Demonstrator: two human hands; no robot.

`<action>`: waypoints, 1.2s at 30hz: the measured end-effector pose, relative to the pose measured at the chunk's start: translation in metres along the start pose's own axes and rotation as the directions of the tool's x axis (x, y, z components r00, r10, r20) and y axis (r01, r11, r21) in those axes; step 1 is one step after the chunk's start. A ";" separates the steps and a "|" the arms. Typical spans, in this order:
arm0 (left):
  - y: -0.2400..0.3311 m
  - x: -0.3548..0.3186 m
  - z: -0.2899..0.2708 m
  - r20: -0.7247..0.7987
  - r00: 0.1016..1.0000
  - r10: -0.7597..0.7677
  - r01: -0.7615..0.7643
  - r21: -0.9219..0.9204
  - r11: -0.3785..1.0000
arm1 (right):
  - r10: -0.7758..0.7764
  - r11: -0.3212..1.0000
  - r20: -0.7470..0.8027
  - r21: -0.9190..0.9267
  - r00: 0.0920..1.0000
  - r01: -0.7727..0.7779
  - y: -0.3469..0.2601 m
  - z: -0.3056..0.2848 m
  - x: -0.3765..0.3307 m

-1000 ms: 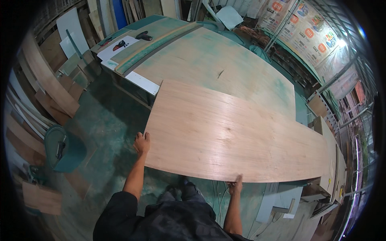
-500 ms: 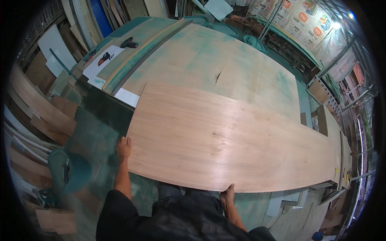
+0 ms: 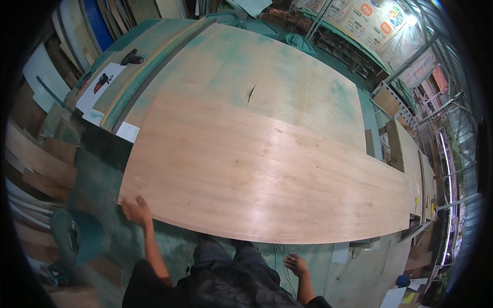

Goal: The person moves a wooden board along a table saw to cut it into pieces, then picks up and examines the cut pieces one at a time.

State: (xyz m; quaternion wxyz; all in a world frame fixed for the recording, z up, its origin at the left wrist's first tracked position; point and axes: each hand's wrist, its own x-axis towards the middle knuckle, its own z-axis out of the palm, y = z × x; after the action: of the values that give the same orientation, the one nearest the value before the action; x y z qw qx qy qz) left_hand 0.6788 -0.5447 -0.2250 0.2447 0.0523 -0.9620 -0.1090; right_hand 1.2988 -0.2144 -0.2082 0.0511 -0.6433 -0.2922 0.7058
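A large plywood sheet with a smooth reddish-brown face lies flat over the near part of a wide, green-stained wooden work surface. At the sheet's near left corner is my left hand, fingers spread and resting at the edge, not wrapped round it. My right hand hangs below the near edge, apart from the sheet, with its fingers loosely parted and nothing in them.
A curved strip runs along the table's left side. Beyond it lie a cordless drill and a red-and-black tool on a white board. A green bucket stands at left. Cables hang near my legs.
The plywood sheet's left end now reaches further left relative to the table strip. My right hand has let go of its near edge, and my left hand's fingers have loosened at the corner.
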 end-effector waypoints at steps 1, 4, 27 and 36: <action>0.015 -0.030 -0.020 0.126 0.981 -0.151 0.157 -0.044 0.987 | 0.016 0.966 -0.191 0.255 0.981 0.034 0.007 -0.043 0.011; 0.026 -0.115 -0.041 0.423 0.679 -0.600 0.677 -0.045 0.734 | -0.053 0.695 -0.131 0.707 0.990 0.131 -0.016 -0.158 0.046; 0.109 -0.133 0.001 0.382 0.539 -0.751 0.838 -0.336 0.430 | -0.171 0.864 -0.276 0.419 0.946 0.279 -0.159 -0.305 0.140; 0.070 -0.105 0.049 0.278 0.620 -0.734 0.780 -0.322 0.536 | -0.099 0.933 -0.105 0.336 0.990 0.129 -0.167 -0.189 0.145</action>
State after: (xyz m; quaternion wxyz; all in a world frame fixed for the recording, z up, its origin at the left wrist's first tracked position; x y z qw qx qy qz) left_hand 0.7433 -0.4515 -0.2985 0.1257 0.4045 -0.8093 -0.4071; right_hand 1.4011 0.0542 -0.2559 0.2155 -0.6363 -0.1995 0.7133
